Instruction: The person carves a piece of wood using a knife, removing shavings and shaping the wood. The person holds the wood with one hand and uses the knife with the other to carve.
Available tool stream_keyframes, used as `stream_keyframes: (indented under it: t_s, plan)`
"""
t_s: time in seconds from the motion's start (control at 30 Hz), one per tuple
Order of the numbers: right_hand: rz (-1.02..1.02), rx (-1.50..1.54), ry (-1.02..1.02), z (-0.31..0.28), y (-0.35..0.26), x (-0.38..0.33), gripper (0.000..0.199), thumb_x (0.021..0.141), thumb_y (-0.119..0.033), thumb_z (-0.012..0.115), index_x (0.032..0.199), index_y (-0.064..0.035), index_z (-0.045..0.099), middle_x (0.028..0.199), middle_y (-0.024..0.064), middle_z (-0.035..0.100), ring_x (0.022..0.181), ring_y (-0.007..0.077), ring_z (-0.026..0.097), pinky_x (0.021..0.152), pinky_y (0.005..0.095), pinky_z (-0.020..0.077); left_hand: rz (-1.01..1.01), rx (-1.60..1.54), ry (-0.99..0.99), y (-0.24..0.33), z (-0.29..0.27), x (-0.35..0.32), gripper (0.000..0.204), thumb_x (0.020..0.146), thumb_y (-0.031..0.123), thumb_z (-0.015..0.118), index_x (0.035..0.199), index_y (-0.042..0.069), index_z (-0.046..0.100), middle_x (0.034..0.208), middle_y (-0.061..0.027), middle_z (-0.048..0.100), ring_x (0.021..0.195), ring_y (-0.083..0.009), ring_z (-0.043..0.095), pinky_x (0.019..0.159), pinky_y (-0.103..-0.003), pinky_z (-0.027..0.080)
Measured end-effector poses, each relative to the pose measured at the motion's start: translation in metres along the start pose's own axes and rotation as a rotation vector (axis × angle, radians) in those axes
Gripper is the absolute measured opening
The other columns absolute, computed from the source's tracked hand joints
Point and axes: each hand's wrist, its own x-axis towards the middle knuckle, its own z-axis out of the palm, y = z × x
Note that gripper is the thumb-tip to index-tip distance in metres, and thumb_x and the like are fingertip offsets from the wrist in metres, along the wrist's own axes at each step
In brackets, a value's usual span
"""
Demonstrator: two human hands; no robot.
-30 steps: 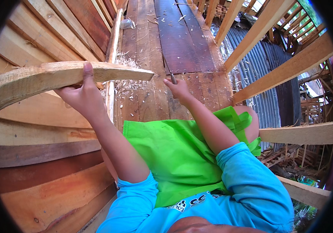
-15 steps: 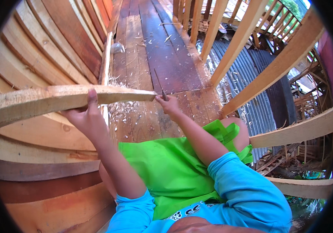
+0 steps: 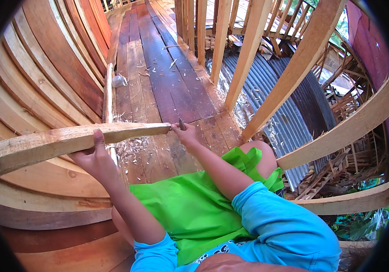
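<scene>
- A long pale beam (image 3: 63, 144) runs from the left edge of the view toward the middle, held above the floor in front of the person.
- The left grip (image 3: 95, 156) pinches the beam near its free end, thumb up across the near face, fingers curled underneath.
- The right grip (image 3: 186, 134) is closed around a thin, dark tool (image 3: 181, 123); its tip points up, its handle mostly hidden by the hand.
- The right fingertips are at the beam's free end; whether they touch it or sit just beside it, I cannot tell.
- A bright green cloth (image 3: 185, 204) covers the lap, below blue sleeves (image 3: 285, 226).
- Curled wood shavings (image 3: 133, 149) lie thickly on the plank floor (image 3: 176, 154) beyond the beam, near a small clear bag (image 3: 118, 81).
- On the left stands a wall (image 3: 40, 86) of overlapping boards.
- On the right stand wooden posts (image 3: 244, 63), with grey corrugated sheets (image 3: 258, 86) beyond them.
</scene>
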Motion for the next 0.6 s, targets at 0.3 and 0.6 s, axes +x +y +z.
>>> stream_keyframes:
  t_s: [0.3,0.6]
  plan:
    - [-0.001,-0.090,0.014,-0.003,-0.016,-0.005,0.020,0.083,-0.027,0.074,0.086,-0.0072,0.072,0.066,-0.0058,0.059,0.060,0.0033,0.048,0.053,0.0254,0.0370,0.009,-0.009,0.017,0.002,0.001,-0.002,0.071,0.084,-0.001,0.069,0.142,0.000,0.027,0.134,-0.0141,0.044,0.121,-0.0220,0.046,0.105,-0.037,0.037]
    - [-0.018,-0.074,0.027,-0.003,-0.005,0.000,0.017,0.078,-0.021,0.074,0.077,-0.0051,0.071,0.063,-0.0033,0.060,0.059,0.0053,0.052,0.055,0.0273,0.0408,-0.037,0.011,-0.025,-0.004,-0.002,-0.002,0.077,0.083,-0.001,0.070,0.144,0.000,0.023,0.137,-0.0165,0.040,0.122,-0.0230,0.044,0.106,-0.036,0.036]
